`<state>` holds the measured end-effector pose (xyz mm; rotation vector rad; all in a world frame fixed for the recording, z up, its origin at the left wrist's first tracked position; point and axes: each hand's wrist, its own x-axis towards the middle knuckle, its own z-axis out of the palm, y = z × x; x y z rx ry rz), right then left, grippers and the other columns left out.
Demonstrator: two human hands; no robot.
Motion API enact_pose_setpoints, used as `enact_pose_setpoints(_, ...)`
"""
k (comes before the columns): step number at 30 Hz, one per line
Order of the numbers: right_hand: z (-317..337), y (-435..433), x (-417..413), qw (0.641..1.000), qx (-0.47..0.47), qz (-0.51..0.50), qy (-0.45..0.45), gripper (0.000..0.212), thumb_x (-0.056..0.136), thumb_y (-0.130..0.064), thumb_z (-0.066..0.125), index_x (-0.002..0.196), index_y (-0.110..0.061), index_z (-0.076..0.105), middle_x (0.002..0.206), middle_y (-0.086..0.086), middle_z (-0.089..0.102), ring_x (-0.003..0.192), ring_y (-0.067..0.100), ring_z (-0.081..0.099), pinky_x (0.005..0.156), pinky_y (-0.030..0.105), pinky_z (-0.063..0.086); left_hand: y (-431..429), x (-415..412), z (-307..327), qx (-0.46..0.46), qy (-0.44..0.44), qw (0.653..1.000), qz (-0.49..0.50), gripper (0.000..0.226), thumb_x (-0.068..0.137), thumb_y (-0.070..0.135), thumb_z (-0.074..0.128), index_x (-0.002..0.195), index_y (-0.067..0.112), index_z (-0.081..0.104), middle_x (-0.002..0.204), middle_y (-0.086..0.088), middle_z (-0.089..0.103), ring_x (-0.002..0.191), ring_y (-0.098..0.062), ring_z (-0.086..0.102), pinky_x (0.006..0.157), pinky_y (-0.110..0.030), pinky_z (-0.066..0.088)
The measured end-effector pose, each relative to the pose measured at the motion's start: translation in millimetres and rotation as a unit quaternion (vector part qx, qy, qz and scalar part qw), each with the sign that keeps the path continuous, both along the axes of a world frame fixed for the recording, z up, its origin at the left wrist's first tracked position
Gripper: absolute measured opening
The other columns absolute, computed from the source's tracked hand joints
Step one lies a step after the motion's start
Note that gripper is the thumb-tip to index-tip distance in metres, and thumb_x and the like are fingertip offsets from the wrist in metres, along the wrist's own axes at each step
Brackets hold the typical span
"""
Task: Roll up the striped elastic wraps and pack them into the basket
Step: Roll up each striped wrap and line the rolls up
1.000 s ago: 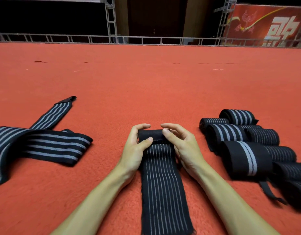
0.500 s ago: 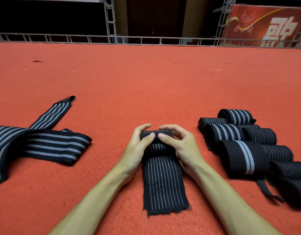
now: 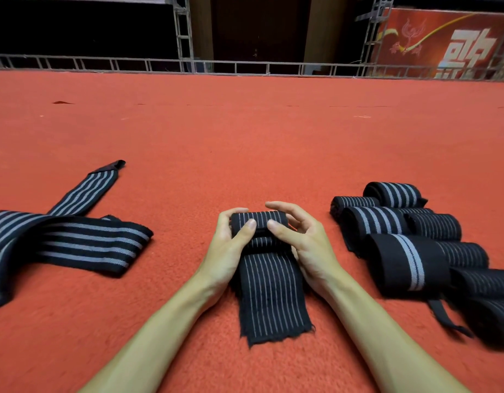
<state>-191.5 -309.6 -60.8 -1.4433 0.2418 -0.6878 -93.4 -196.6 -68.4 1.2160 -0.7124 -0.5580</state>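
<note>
The red banner (image 3: 443, 41) at the back has big white characters, cut off, and I cannot read them. My left hand (image 3: 228, 248) and right hand (image 3: 304, 245) both grip the rolled end of the striped wrap (image 3: 270, 293), which lies on the carpet (image 3: 245, 137) between the loose wraps (image 3: 74, 239) and the finished rolls (image 3: 401, 236). The flat tail is shorter than one second ago.

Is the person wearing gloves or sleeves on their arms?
No. The left hand and right hand are bare, with no gloves or rings showing. The left forearm and right forearm are bare too: no sleeves, watch or bracelet in view.
</note>
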Motion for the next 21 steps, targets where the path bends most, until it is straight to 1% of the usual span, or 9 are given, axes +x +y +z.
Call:
enact_pose_setpoints(2, -1.1, 0.4, 1.7, 0.997, -0.055, -0.043, 0.027, 0.027, 0.084, -0.03, 0.07, 0.109, -0.021, 0.069, 0.102, 0.003, 0.069, 0.095, 0.013, 0.063, 0.085, 0.03, 0.052, 0.8, 0.4, -0.5, -0.008, -0.01, 1.0, -0.001, 0.036, 0.082, 0.027, 0.069, 0.113, 0.022, 0.051, 0.1, -0.004, 0.061, 0.09, -0.012, 0.06, 0.078, -0.027, 0.051)
enact_pose_setpoints(4, -0.6, 2.1, 3.4, 0.992, -0.09, -0.077, 0.051, 0.026, 0.09, -0.035, 0.061, 0.109, -0.018, 0.067, 0.103, -0.002, 0.07, 0.094, 0.006, 0.063, 0.084, 0.024, 0.047, 2.2, 2.0, -1.1, -0.014, -0.026, 1.0, -0.009, 0.034, 0.078, 0.023, 0.068, 0.108, 0.025, 0.054, 0.098, -0.003, 0.06, 0.089, -0.013, 0.058, 0.077, -0.028, 0.051)
enact_pose_setpoints(6, 0.4, 3.5, 4.2, 0.991, -0.083, -0.087, 0.061, 0.034, 0.089, -0.042, 0.056, 0.105, -0.015, 0.068, 0.098, -0.005, 0.07, 0.09, 0.002, 0.063, 0.083, 0.024, 0.045, 4.3, 2.6, 1.0, -0.028, -0.031, 0.999, -0.024, 0.03, 0.073, 0.015, 0.064, 0.1, 0.027, 0.058, 0.092, 0.0, 0.059, 0.08, -0.011, 0.056, 0.065, -0.021, 0.049)
enact_pose_setpoints(8, 1.3, 4.4, 3.9, 0.992, -0.076, -0.078, 0.057, 0.037, 0.088, -0.045, 0.058, 0.097, -0.011, 0.07, 0.091, -0.001, 0.07, 0.085, 0.006, 0.062, 0.08, 0.029, 0.048, 5.8, 2.2, 3.9, -0.035, -0.04, 0.998, -0.034, 0.03, 0.066, 0.008, 0.061, 0.086, 0.03, 0.061, 0.082, 0.005, 0.057, 0.066, -0.009, 0.051, 0.05, -0.013, 0.042)
enact_pose_setpoints(11, 1.5, 5.2, 3.6, 0.996, -0.05, -0.069, 0.036, 0.024, 0.088, -0.03, 0.064, 0.087, -0.008, 0.072, 0.083, 0.003, 0.069, 0.079, 0.01, 0.06, 0.077, 0.032, 0.046, 6.3, 1.9, 5.8, -0.029, -0.036, 0.998, -0.034, 0.032, 0.061, 0.006, 0.057, 0.077, 0.032, 0.062, 0.075, 0.006, 0.054, 0.06, -0.011, 0.044, 0.043, -0.015, 0.036)
enact_pose_setpoints(13, 1.3, 3.8, 3.4, 0.997, -0.026, -0.073, 0.021, 0.016, 0.086, -0.026, 0.069, 0.085, -0.011, 0.074, 0.083, 0.004, 0.069, 0.08, 0.013, 0.06, 0.079, 0.036, 0.046, 5.5, 1.1, 5.8, -0.029, -0.026, 0.998, -0.047, 0.033, 0.063, 0.007, 0.057, 0.084, 0.032, 0.063, 0.081, 0.003, 0.056, 0.068, -0.013, 0.048, 0.051, -0.019, 0.04)
enact_pose_setpoints(17, 0.4, -0.4, 1.2, 0.998, 0.004, -0.056, 0.001, 0.016, 0.074, -0.028, 0.075, 0.088, -0.02, 0.075, 0.091, 0.005, 0.069, 0.089, 0.021, 0.062, 0.09, 0.049, 0.049, 2.9, -2.1, 3.0, -0.022, 0.012, 0.997, -0.067, 0.045, 0.072, 0.022, 0.063, 0.116, 0.027, 0.055, 0.1, -0.001, 0.059, 0.087, -0.008, 0.059, 0.073, -0.021, 0.048)
enact_pose_setpoints(19, -0.7, -1.0, 0.0, 0.999, 0.009, -0.037, -0.01, 0.018, 0.072, -0.023, 0.075, 0.09, -0.022, 0.074, 0.094, 0.007, 0.069, 0.09, 0.025, 0.063, 0.09, 0.052, 0.049, 1.4, -2.7, 0.4, -0.002, 0.018, 0.998, -0.063, 0.056, 0.07, 0.039, 0.068, 0.122, 0.029, 0.048, 0.107, 0.002, 0.062, 0.094, -0.007, 0.061, 0.08, -0.024, 0.048)
enact_pose_setpoints(21, -1.6, -1.3, -0.6, 1.0, 0.004, -0.025, -0.019, 0.023, 0.071, -0.017, 0.074, 0.094, -0.022, 0.073, 0.094, 0.006, 0.069, 0.088, 0.024, 0.063, 0.086, 0.049, 0.051, 0.0, -2.4, -1.7, 0.017, 0.014, 0.998, -0.052, 0.057, 0.072, 0.049, 0.066, 0.121, 0.032, 0.045, 0.109, 0.005, 0.063, 0.098, -0.006, 0.063, 0.085, -0.028, 0.048)
